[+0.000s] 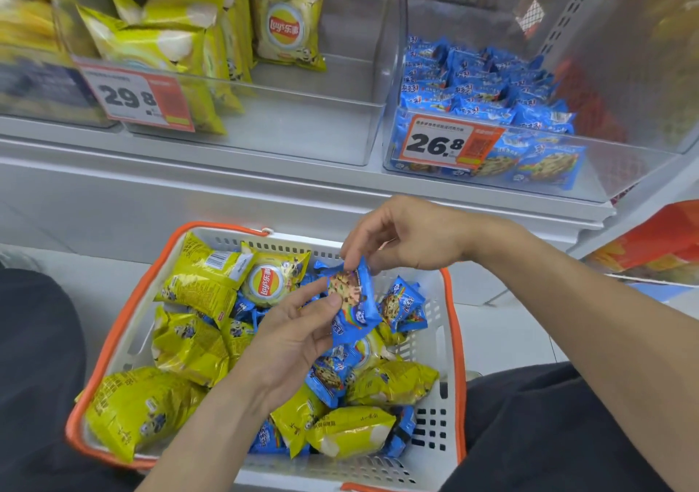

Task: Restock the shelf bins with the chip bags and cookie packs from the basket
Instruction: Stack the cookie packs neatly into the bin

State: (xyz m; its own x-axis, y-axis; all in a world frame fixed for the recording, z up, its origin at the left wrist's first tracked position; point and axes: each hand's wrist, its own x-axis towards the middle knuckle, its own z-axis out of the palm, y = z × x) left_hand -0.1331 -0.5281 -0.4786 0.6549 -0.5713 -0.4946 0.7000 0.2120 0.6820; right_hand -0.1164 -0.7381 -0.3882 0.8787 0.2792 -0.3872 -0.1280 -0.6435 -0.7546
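— Held what? Where?

— One blue cookie pack [353, 298], above the basket [435, 344]. Pinched at its top edge by the right hand [408, 238], thumb and fingertips closed on the wrapper. Gripped lower down by the left hand [291, 334], thumb pressed on the pack's face, fingers curled behind it.

— So both grips on the same pack?

— Yes, both closed on it, neither slack.

— And the basket?

— White with an orange rim, down on the floor between the knees. Filled with yellow chip bags [196, 283] and more blue packs [403, 304], all jumbled together.

— Bins?

— Two clear ones up on the shelf [264, 185]. Left bin [340, 128]: chips [287, 34] stacked toward its left side, bare floor toward its right, a 29.8 tag [136, 94] on the front. Right bin [590, 181]: heaped with blue cookies [488, 87], tagged 26.8 [450, 143].

— Anything beyond?

— Red-orange packaging [658, 242] at the far right, blurred, hard to identify. More yellow bags [26, 15] at the far left, blurred too.
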